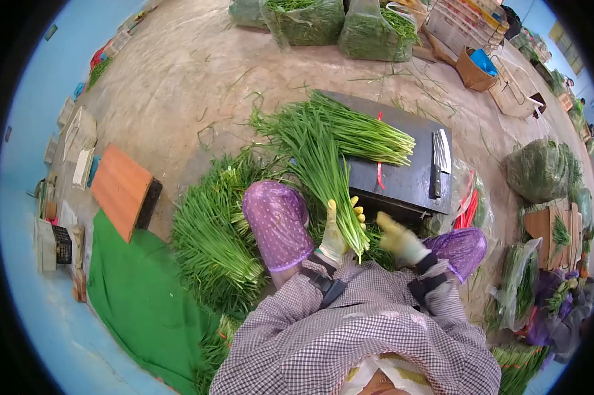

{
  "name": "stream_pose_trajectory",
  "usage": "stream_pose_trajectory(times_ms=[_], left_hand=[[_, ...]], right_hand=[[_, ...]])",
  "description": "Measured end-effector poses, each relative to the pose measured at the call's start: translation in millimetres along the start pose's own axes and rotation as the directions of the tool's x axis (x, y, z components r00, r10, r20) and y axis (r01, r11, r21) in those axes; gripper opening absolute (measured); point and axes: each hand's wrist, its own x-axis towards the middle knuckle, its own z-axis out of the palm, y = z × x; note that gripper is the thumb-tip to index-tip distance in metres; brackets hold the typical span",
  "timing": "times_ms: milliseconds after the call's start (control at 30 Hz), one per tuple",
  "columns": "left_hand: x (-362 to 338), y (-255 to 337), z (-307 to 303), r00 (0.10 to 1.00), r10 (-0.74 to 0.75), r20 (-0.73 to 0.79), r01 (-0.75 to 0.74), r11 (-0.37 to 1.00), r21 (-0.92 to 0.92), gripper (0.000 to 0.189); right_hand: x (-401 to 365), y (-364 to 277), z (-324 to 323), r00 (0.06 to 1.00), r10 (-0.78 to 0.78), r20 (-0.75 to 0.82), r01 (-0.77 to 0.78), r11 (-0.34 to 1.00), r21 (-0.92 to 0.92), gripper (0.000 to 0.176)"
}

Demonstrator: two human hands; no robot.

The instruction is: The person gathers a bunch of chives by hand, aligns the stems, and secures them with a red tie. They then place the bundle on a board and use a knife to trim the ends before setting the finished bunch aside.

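My left hand (334, 236), in a yellow and white glove, is closed around the cut ends of a bunch of garlic chives (326, 168). The leaves fan out away from me. My right hand (400, 240), gloved too, is apart from the bunch on its right and smeared by motion, so its fingers do not read clearly. Ahead of my hands, a second bunch of chives (376, 137) lies on a dark low table (369, 181), above a red tie strip (380, 172). A cleaver (441, 158) with a dark handle rests on the table's right side.
A large heap of chives (211, 230) lies to my left, beside a green cloth (129, 283) and an orange-brown board (121, 187). Red strips (468, 209) lie right of the table. Bagged greens (379, 33) stand ahead, with another bag (540, 170) to the right.
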Motion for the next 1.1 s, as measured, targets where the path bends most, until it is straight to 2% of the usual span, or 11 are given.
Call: stream_pose_trajectory(times_ms=[100,133,200,300,400,467,533,667,800,867,1100], left_hand=[[3.0,4.4,-3.5,0.998,-0.033,0.061,0.034,0.999,-0.015,0.063],[-0.2,2.6,-5.8,0.998,-0.049,0.047,0.049,0.999,-0.003,0.061],[1.7,4.6,-0.7,0.994,-0.076,0.085,0.085,0.991,-0.105,0.051],[5.2,9.0,4.3,0.984,-0.073,0.161,0.096,0.985,-0.142,0.048],[-5.4,13.7,10.9,0.997,-0.053,0.057,0.058,0.994,-0.091,0.046],[0.2,16.8,9.0,0.999,-0.036,0.034,0.038,0.998,-0.059,0.045],[0.0,21.0,7.4,0.997,-0.048,0.061,0.052,0.997,-0.058,0.044],[-2.3,28.4,23.9,0.998,0.021,0.066,-0.026,0.997,0.079,0.046],[4.2,34.3,27.1,0.993,0.062,0.1,-0.078,0.982,0.169,0.05],[5.4,34.2,34.3,0.988,0.122,0.09,-0.142,0.955,0.262,0.047],[26.3,34.2,35.1,0.951,0.31,-0.004,-0.27,0.835,0.48,0.044]], right_hand=[[-28.3,28.9,10.1,0.992,0.098,0.075,-0.052,0.885,-0.463,0.019],[-9.9,33.6,0.5,0.905,0.223,0.361,0.163,0.603,-0.781,0.029],[30.6,-45.2,-27.9,0.86,0.48,0.173,-0.271,0.718,-0.641,0.041],[33.8,-31.3,-23.6,0.811,0.498,0.308,-0.251,0.77,-0.587,0.046],[0.4,43.9,9.9,0.63,0.418,0.654,-0.563,0.826,0.015,0.058],[38.6,-40.0,-15.2,0.493,0.661,0.566,-0.062,0.676,-0.735,0.043],[32.3,-41.8,-30.1,0.806,0.492,0.329,-0.515,0.857,-0.019,0.033],[44.8,-85.0,-60.9,0.833,0.301,0.465,-0.528,0.686,0.501,0.031],[13.9,-21.9,6.9,0.95,-0.024,0.311,-0.038,0.98,0.195,0.038],[18.7,-63.5,12.2,0.889,0.204,0.41,-0.427,0.694,0.58,0.035],[6.7,-64.6,21.0,0.721,0.564,0.402,-0.691,0.629,0.356,0.018]])
